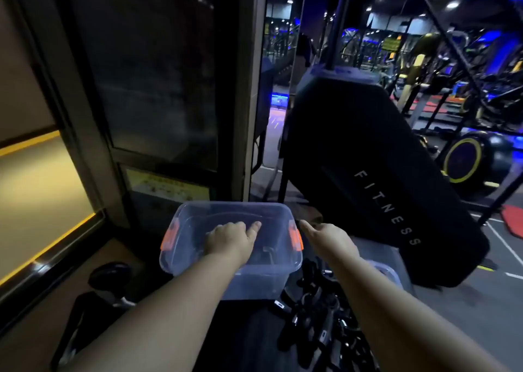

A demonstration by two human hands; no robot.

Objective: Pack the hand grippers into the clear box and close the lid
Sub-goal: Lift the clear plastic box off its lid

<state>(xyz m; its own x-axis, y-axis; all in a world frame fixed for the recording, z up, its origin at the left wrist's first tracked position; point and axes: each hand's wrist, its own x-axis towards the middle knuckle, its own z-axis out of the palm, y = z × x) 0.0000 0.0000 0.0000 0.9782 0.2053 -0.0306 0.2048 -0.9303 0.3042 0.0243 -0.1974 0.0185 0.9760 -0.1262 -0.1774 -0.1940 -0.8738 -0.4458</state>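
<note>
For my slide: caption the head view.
Left hand over clear box, right hand beside its orange latch; hand grippers piled nearby.

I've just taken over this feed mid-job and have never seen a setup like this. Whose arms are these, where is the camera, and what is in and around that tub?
There is no machine: a person works with bare hands, and the one picture comes from a camera on their head, looking forward and down in a dim gym. The left hand reaches into the clear box, which stands open, with orange latches at both ends. It is too dark to tell whether the hand holds anything. The right hand stretches toward the right latch with straight fingers and holds nothing. A pile of black hand grippers lies at lower right. The clear piece beside the pile may be the lid.
</note>
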